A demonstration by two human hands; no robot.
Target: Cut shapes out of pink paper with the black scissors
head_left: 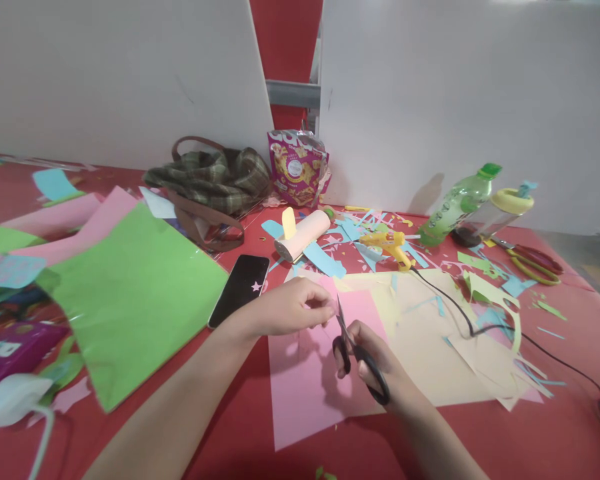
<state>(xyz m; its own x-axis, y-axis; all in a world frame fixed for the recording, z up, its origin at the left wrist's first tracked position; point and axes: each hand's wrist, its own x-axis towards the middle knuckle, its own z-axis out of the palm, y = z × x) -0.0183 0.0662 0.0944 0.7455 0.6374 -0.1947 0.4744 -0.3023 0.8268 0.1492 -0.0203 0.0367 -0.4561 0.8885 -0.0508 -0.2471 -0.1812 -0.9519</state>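
My right hand point(375, 353) holds black-handled scissors point(377, 377), fingers through the loops, blades pointing up and away from me. Close to the blade tips, my left hand point(303, 305) is closed in a pinch on what looks like a small piece of pink paper point(335, 305), mostly hidden by the fingers. Below both hands lies a pink paper sheet point(300, 400), partly over a cream sheet point(420, 360). A black phone point(240, 287) with a small pink star point(256, 287) on its screen rests left of my left hand.
Beyond my hands lies a paper-tube airplane point(305, 237). A yellow glue gun point(387, 245) trails its cord rightward. Green paper point(135, 300) covers the left side. A snack bag point(299, 167), a green bottle point(457, 203), a jar point(495, 217) and other scissors point(530, 263) stand or lie farther back among scraps.
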